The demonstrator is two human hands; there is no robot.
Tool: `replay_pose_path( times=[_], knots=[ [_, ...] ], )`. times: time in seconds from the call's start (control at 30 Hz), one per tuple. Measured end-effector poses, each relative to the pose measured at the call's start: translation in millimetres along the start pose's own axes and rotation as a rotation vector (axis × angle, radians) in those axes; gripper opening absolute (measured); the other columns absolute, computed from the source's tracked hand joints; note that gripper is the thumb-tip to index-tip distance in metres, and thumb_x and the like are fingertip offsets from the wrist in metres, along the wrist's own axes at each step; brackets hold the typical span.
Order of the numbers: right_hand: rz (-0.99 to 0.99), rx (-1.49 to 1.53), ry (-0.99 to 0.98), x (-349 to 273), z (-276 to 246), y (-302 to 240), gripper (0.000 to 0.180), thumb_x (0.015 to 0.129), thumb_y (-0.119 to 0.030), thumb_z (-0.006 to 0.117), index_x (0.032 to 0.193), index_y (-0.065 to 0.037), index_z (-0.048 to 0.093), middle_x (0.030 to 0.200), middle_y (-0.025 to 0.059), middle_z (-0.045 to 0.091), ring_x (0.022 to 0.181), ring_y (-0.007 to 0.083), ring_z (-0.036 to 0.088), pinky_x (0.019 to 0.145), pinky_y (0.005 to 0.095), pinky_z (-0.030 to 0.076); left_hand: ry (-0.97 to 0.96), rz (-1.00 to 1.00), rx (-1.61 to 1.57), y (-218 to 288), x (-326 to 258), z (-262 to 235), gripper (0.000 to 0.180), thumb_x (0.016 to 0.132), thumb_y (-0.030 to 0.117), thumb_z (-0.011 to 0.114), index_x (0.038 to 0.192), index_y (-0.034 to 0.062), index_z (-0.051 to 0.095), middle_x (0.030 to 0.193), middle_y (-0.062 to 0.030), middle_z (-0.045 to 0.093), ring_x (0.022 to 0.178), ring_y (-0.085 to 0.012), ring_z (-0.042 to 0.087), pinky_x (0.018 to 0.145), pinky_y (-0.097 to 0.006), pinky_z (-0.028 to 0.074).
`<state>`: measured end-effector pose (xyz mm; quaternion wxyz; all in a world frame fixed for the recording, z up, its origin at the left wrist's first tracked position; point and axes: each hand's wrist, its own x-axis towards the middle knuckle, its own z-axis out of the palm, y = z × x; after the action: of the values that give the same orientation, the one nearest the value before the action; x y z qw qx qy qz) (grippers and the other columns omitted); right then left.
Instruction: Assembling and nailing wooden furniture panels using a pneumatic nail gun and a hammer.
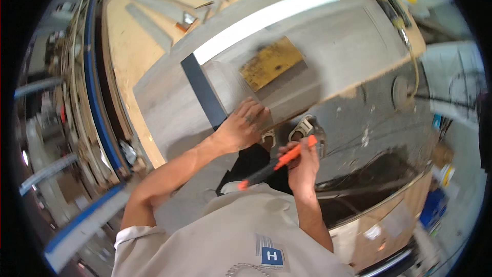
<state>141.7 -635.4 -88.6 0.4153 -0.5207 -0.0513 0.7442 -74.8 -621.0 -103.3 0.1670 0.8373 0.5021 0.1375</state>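
Observation:
On a grey door-like panel (348, 46) lies a large L-shaped carpenter's square, with one arm bright (266, 16) and the other dark (204, 90). My left hand (242, 125) rests at the panel's near edge beside the dark arm's end, its fingers laid over the surface. Whether it touches the square is hard to tell. A slim orange-and-black tool (288, 156) is in my closed right hand (303, 166), held in front of my body off the panel's edge. Its exact kind is unclear. Farther in on the panel sits a worn yellow block (272, 64).
The panel lies on a wooden workbench (120, 18). Loose grey strips (149, 26) are scattered at its far left. A yellow-and-black tool (384, 5) stands at the far right. Sheet material is racked left, by a blue rail (95, 87); a wooden bin (379, 210) stands lower right.

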Motion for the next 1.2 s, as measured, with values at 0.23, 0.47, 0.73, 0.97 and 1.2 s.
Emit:
replay_pose_path(
  times=[0.23, 0.47, 0.73, 0.97, 1.2],
  knots=[
    [0.207, 0.14, -0.093, -33.1, 32.4, 34.7, 0.033, 0.101, -0.03, 0.049, 0.12, -0.003, 0.043, 0.107, 0.0177, 0.063, 0.093, 0.0283, 0.069, 0.071, 0.0417, 0.062, 0.041, 0.021, -0.033, 4.0, 11.8, 12.3, 0.065, 0.067, 0.01, 0.075, 0.125, -0.0077, 0.052, 0.119, -0.0187, 0.052, 0.115, -0.0372, 0.051, 0.106, -0.052, 0.039],
    [0.077, 0.144, -0.027, -41.3, 31.0, 19.2, 0.032, 0.102, -0.03, 0.049, 0.119, -0.003, 0.045, 0.09, 0.015, 0.063, 0.068, 0.021, 0.066, 0.057, 0.0337, 0.056, 0.028, 0.009, -0.012, 7.1, 5.6, -2.1, 0.068, 0.069, 0.012, 0.077, 0.129, -0.0056, 0.049, 0.122, -0.02, 0.05, 0.118, -0.0393, 0.047, 0.106, -0.053, 0.037],
    [-0.491, -0.968, -0.061, 66.7, 87.7, -142.4, 0.027, 0.095, -0.019, 0.05, 0.114, -0.001, 0.053, 0.09, 0.0155, 0.065, 0.071, 0.0216, 0.065, 0.063, 0.0372, 0.052, 0.286, -0.378, 0.14, -37.9, 79.6, 7.3, 0.078, 0.077, 0.015, 0.072, 0.144, 0.0, 0.034, 0.129, -0.0224, 0.048, 0.115, -0.0401, 0.047, 0.098, -0.049, 0.037],
    [-0.665, -1.199, 0.049, 244.3, 252.1, -202.1, 0.042, 0.083, -0.015, 0.059, 0.121, 0.001, 0.048, 0.106, 0.0261, 0.064, 0.101, 0.041, 0.062, 0.086, 0.0514, 0.048, 0.266, -0.447, 0.158, -14.9, 113.3, 22.0, 0.064, 0.078, 0.014, 0.07, 0.136, 0.0011, 0.044, 0.127, -0.022, 0.049, 0.109, -0.0398, 0.048, 0.095, -0.051, 0.038],
    [-1.802, -1.377, 0.042, 358.4, 171.0, -274.9, 0.025, 0.075, -0.016, 0.065, 0.092, 0.001, 0.058, 0.088, 0.0203, 0.056, 0.08, 0.035, 0.057, 0.069, 0.0483, 0.043, 0.345, -0.68, 0.264, 11.5, 130.0, 7.6, 0.071, 0.075, 0.017, 0.073, 0.137, -0.0009, 0.044, 0.126, -0.0242, 0.048, 0.115, -0.0429, 0.046, 0.1, -0.053, 0.033]
  ],
)
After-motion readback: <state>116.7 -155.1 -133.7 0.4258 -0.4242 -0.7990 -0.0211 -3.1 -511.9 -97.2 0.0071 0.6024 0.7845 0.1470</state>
